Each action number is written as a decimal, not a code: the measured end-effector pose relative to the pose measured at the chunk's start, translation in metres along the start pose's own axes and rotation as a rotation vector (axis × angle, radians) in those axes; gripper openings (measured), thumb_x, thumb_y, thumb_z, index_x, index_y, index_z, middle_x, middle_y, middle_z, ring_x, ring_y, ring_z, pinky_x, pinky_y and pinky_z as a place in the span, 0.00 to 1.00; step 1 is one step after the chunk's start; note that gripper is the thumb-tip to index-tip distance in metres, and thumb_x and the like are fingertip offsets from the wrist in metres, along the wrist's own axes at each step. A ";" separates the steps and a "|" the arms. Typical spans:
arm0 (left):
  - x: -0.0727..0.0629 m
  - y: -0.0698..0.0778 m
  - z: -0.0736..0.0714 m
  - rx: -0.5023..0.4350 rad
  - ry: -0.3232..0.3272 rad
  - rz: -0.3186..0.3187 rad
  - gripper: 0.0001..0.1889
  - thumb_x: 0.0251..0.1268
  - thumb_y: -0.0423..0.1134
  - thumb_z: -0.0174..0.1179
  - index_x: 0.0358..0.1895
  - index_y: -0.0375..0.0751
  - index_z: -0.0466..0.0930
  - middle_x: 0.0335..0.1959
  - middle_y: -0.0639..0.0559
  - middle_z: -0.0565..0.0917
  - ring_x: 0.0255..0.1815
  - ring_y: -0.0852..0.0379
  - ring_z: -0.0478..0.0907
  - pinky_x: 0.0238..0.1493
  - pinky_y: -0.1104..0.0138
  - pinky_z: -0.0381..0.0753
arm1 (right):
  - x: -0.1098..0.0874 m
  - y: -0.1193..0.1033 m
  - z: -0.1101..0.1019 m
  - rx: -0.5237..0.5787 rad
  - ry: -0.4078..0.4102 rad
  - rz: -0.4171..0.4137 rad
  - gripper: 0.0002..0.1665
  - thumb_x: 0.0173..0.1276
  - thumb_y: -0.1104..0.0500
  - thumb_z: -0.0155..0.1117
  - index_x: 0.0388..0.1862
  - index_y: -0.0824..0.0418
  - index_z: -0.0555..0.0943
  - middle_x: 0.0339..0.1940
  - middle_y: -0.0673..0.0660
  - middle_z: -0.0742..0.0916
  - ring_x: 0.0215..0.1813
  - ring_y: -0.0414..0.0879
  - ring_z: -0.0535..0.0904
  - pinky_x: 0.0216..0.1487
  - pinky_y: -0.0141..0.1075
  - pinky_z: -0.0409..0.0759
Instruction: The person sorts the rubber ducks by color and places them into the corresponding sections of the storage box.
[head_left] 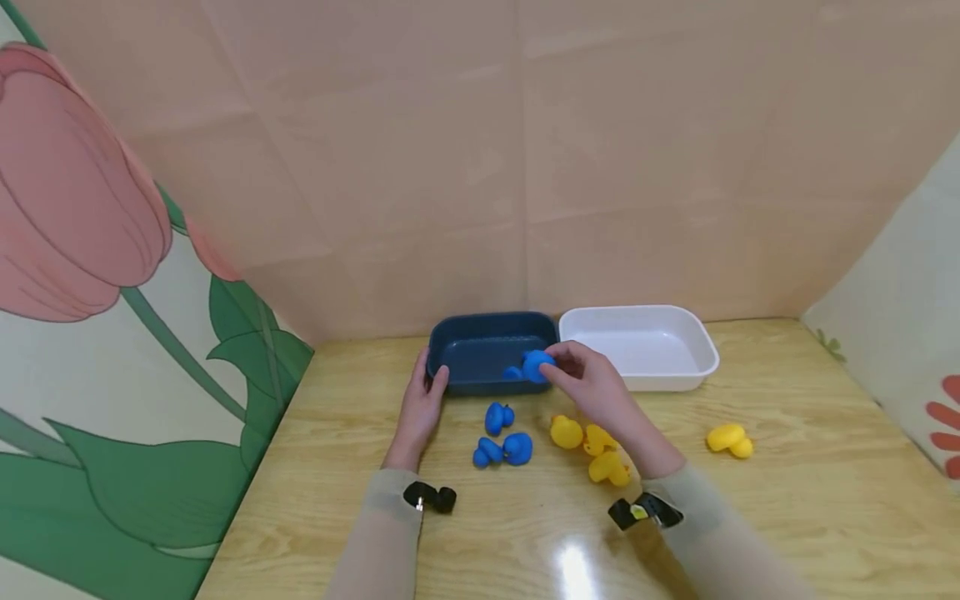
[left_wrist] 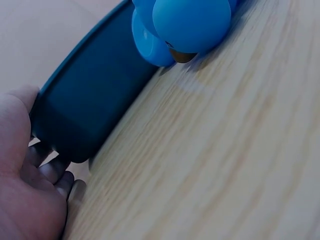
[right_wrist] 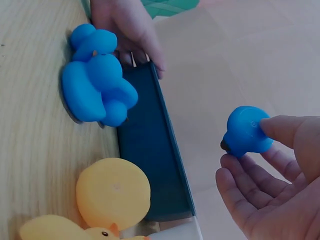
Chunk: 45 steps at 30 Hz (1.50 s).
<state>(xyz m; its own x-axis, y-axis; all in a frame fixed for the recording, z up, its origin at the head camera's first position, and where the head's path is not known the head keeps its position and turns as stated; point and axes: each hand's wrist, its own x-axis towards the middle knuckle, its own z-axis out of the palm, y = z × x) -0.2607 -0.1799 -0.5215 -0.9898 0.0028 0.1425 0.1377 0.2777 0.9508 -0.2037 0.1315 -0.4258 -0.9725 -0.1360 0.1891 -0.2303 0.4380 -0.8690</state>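
Note:
My left hand [head_left: 422,414] grips the left end of a dark blue tray [head_left: 480,388], thumb at the front and fingers along the side. My right hand [head_left: 596,387] pinches a blue rubber duck [head_left: 538,366] between thumb and fingers, over the tray's front right part. In the right wrist view this duck [right_wrist: 247,130] shows its flat round base against the thumb. Another blue duck [head_left: 512,372] shows inside the dark tray. Several blue ducks [head_left: 517,448] lie on the table just in front of it.
A white tray [head_left: 637,382] stands right beside the dark one. Several yellow ducks [head_left: 566,432] lie near my right forearm, and a single yellow duck [head_left: 726,437] sits farther right on the wooden table [head_left: 810,500]. A pinkish cloth backdrop [head_left: 420,167] rises behind the trays.

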 end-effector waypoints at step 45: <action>0.003 -0.003 0.002 0.044 0.020 -0.007 0.40 0.89 0.60 0.53 0.92 0.49 0.51 0.91 0.49 0.56 0.90 0.45 0.52 0.87 0.47 0.53 | 0.068 0.022 0.006 -0.122 0.071 -0.014 0.20 0.85 0.54 0.69 0.65 0.67 0.86 0.59 0.65 0.90 0.59 0.62 0.82 0.70 0.58 0.78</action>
<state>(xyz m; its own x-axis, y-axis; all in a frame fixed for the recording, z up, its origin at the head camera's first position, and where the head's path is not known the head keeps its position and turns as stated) -0.2643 -0.1791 -0.5244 -0.9898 -0.0180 0.1415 0.1284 0.3199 0.9387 -0.2748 0.1265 -0.4345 -0.9681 -0.0818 0.2366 -0.2425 0.5421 -0.8046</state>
